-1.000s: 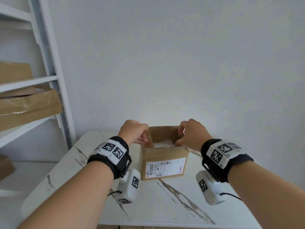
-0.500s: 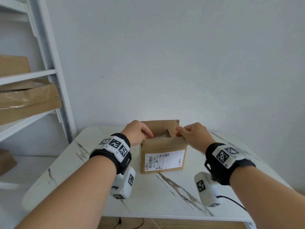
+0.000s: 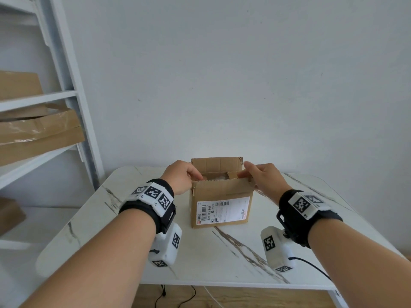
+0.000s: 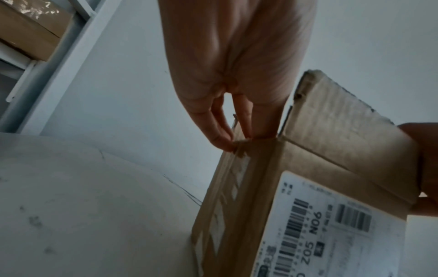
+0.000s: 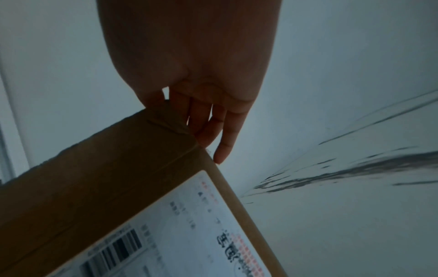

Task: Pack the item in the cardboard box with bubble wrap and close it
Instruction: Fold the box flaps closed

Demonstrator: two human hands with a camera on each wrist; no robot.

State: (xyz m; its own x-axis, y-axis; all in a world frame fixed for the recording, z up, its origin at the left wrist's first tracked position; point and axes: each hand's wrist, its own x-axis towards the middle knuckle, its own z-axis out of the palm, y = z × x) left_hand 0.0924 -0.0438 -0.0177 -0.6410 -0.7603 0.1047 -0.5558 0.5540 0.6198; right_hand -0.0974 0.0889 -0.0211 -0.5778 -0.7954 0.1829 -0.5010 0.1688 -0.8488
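Note:
A small cardboard box with a white shipping label stands on the marble table. Its back flap stands upright, and a little bubble wrap shows inside. My left hand is at the box's top left edge, its nearly straight fingers touching the folded-in side flap. My right hand is at the top right corner. It pinches the right end of the raised front flap, thumb inside and fingers down the outer side. The packed item is hidden.
A white shelf unit stands at the left with flattened cardboard boxes on its shelves. A plain wall rises behind the table. A black cable trails from my right wrist over the table's near edge.
Both hands came out of the box, where they pressed on the bubble wrap. The side flaps folded inward, and the hands now sit at the top corners by the front flap.

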